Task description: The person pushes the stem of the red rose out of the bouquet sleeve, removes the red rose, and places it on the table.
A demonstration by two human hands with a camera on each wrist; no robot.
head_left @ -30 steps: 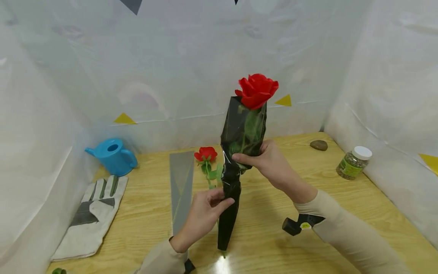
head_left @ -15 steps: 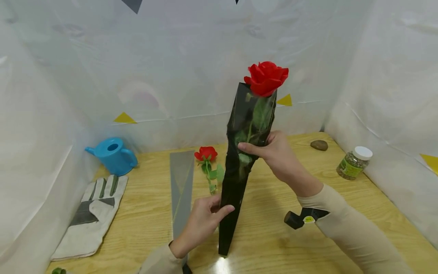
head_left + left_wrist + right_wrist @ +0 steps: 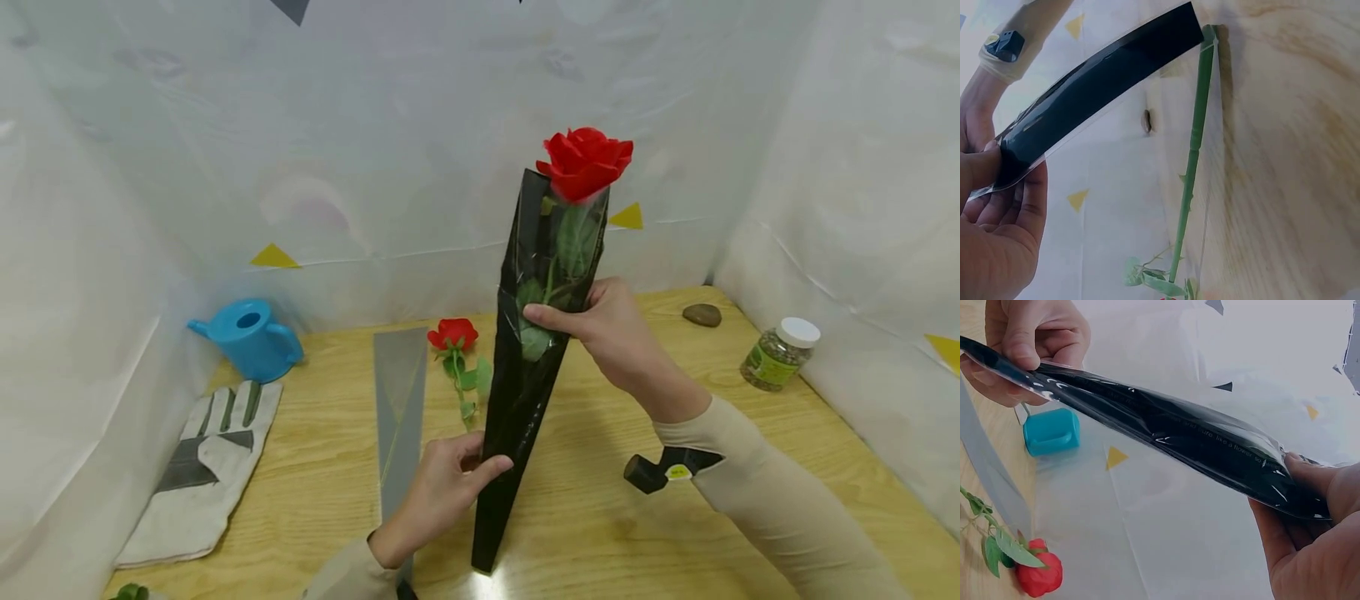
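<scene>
Rose sleeved and held upright over the table, both hands on the wrap.

Right hand grips the black sleeve at the leaves, left hand pinches it low; the red rose tops it. A slack pinch could let the stem slide out. Second rose and grey sleeve lie just behind, a jar well right.

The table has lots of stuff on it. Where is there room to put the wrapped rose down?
Bare wood shows on the table between the black sleeve and the jar, back to the stone. Another strip lies between the glove and the grey sleeve. It is crowded around the loose rose, right beside the grey sleeve.
</scene>
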